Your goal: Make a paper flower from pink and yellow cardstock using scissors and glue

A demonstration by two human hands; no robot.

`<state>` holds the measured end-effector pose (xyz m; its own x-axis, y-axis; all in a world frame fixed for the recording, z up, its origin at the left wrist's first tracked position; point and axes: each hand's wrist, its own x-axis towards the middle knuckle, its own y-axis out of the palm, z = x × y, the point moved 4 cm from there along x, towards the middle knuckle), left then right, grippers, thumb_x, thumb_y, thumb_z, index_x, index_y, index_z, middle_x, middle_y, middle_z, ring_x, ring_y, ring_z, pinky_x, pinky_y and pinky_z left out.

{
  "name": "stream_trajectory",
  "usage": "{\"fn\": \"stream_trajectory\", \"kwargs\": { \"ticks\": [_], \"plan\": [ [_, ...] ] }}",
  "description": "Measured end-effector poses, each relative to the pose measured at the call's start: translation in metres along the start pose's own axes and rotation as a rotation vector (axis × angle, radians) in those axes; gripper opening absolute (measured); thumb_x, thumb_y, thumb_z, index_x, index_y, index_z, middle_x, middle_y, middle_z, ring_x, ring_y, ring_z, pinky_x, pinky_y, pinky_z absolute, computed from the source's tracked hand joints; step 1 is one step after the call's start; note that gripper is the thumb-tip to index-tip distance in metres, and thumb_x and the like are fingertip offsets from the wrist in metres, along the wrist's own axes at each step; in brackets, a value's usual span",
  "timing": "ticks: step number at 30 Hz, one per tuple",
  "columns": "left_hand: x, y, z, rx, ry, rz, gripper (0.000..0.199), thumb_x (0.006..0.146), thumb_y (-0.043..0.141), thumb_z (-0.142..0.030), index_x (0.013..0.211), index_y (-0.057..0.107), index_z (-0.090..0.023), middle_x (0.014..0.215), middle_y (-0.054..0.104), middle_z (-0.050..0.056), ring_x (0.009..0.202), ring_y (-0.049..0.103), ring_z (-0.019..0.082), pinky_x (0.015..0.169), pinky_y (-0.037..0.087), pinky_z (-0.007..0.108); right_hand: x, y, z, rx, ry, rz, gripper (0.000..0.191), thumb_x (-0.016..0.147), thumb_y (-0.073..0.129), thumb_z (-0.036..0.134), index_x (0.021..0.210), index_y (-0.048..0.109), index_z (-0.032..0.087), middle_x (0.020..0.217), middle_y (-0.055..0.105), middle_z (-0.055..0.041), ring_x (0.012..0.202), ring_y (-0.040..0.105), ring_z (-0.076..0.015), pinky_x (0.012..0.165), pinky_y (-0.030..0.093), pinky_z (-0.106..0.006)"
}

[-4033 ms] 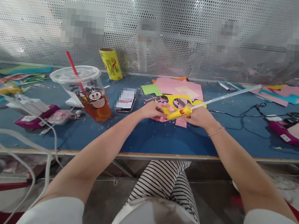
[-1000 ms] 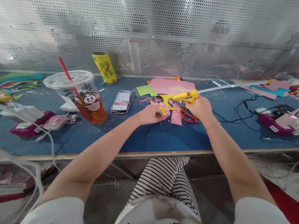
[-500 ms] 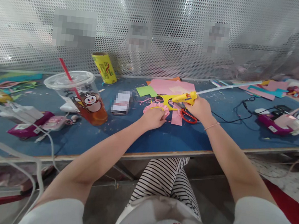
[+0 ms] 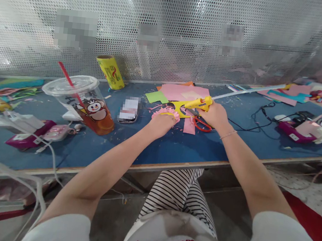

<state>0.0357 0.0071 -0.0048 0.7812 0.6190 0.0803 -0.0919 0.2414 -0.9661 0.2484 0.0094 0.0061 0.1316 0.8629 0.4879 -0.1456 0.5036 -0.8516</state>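
Observation:
My left hand (image 4: 162, 125) is closed on a pink paper flower (image 4: 169, 111) with a yellow middle, just over the blue table. My right hand (image 4: 214, 116) grips a yellow glue gun (image 4: 199, 102), its nozzle pointing left and a long clear glue stick (image 4: 247, 92) reaching out behind it to the right. Under the gun's nozzle lies a yellow paper sheet (image 4: 176, 106) with cut-outs. Red-handled scissors (image 4: 203, 125) rest beside my right hand, by a pink paper strip (image 4: 189, 125).
Left of my hands are a phone (image 4: 129, 110) and a lidded cup (image 4: 95, 113) with a red straw. A yellow roll (image 4: 111, 73) leans near the mesh wall (image 4: 179, 57). Purple power strips (image 4: 28, 141) sit at both sides, with cables. Pink sheets (image 4: 178, 92) lie behind my hands.
My left hand, with the pink flower, has moved slightly left. My right hand still holds the glue gun in nearly the same place.

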Motion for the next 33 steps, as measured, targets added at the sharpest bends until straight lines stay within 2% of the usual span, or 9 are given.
{"fn": "stream_trajectory", "kwargs": {
  "ticks": [5, 9, 12, 16, 21, 25, 29, 33],
  "plan": [
    [-0.006, -0.002, 0.015, -0.013, -0.028, 0.020, 0.032, 0.090, 0.036, -0.021, 0.094, 0.067, -0.017, 0.094, 0.067, 0.013, 0.091, 0.063, 0.024, 0.070, 0.044, 0.031, 0.001, 0.003, 0.001, -0.016, -0.104, 0.057, 0.050, 0.081, 0.050, 0.057, 0.101, 0.066, 0.014, 0.091, 0.071, -0.0147, 0.084, 0.066, -0.0308, 0.069, 0.047, -0.036],
    [-0.007, 0.001, 0.024, -0.111, -0.063, 0.101, 0.020, 0.077, 0.047, -0.018, 0.077, 0.068, -0.016, 0.082, 0.067, 0.010, 0.079, 0.063, 0.020, 0.064, 0.039, 0.029, -0.001, 0.008, 0.005, -0.050, -0.194, 0.112, 0.048, 0.080, 0.051, 0.054, 0.101, 0.067, 0.014, 0.091, 0.071, -0.0150, 0.084, 0.066, -0.0300, 0.070, 0.046, -0.035],
    [-0.004, 0.004, 0.028, -0.203, -0.076, 0.101, 0.018, 0.072, 0.049, -0.018, 0.072, 0.066, -0.015, 0.076, 0.066, 0.008, 0.072, 0.061, 0.019, 0.062, 0.037, 0.029, -0.002, 0.011, 0.010, -0.066, -0.226, 0.126, 0.047, 0.080, 0.052, 0.050, 0.102, 0.066, 0.011, 0.093, 0.070, -0.0161, 0.087, 0.065, -0.0294, 0.073, 0.046, -0.034],
    [0.001, 0.010, 0.033, -0.245, -0.158, 0.057, 0.019, 0.076, 0.046, -0.022, 0.078, 0.064, -0.016, 0.080, 0.066, 0.008, 0.073, 0.060, 0.019, 0.063, 0.038, 0.029, -0.005, 0.016, 0.016, -0.073, -0.270, 0.162, 0.046, 0.081, 0.049, 0.048, 0.101, 0.066, 0.010, 0.097, 0.070, -0.0167, 0.093, 0.064, -0.0295, 0.077, 0.045, -0.034],
    [0.005, 0.013, 0.031, -0.253, -0.247, 0.026, 0.030, 0.080, 0.051, -0.044, 0.087, 0.060, -0.016, 0.088, 0.067, 0.009, 0.080, 0.062, 0.021, 0.065, 0.040, 0.028, -0.008, 0.020, 0.020, -0.059, -0.267, 0.189, 0.051, 0.081, 0.049, 0.053, 0.105, 0.065, 0.011, 0.097, 0.069, -0.0163, 0.091, 0.064, -0.0293, 0.077, 0.046, -0.035],
    [0.006, 0.013, 0.027, -0.241, -0.275, 0.003, 0.028, 0.083, 0.048, -0.040, 0.094, 0.060, -0.018, 0.093, 0.068, 0.008, 0.085, 0.064, 0.022, 0.069, 0.042, 0.029, -0.009, 0.022, 0.022, -0.061, -0.285, 0.208, 0.052, 0.082, 0.048, 0.053, 0.109, 0.064, 0.010, 0.100, 0.069, -0.0167, 0.092, 0.064, -0.0297, 0.077, 0.046, -0.036],
    [0.008, 0.017, 0.030, -0.250, -0.253, -0.008, 0.025, 0.085, 0.044, -0.033, 0.084, 0.063, -0.017, 0.090, 0.069, 0.007, 0.085, 0.063, 0.020, 0.069, 0.042, 0.028, -0.010, 0.022, 0.022, -0.072, -0.285, 0.211, 0.051, 0.082, 0.047, 0.050, 0.108, 0.064, 0.010, 0.100, 0.069, -0.0171, 0.092, 0.064, -0.0306, 0.077, 0.045, -0.036],
    [0.010, 0.021, 0.038, -0.351, -0.210, -0.035, 0.026, 0.085, 0.043, -0.030, 0.075, 0.063, -0.017, 0.081, 0.067, 0.005, 0.074, 0.059, 0.015, 0.066, 0.039, 0.025, -0.011, 0.025, 0.026, -0.098, -0.294, 0.231, 0.049, 0.083, 0.046, 0.045, 0.113, 0.061, 0.009, 0.100, 0.069, -0.0173, 0.091, 0.064, -0.0299, 0.074, 0.045, -0.035]
  ]
}}
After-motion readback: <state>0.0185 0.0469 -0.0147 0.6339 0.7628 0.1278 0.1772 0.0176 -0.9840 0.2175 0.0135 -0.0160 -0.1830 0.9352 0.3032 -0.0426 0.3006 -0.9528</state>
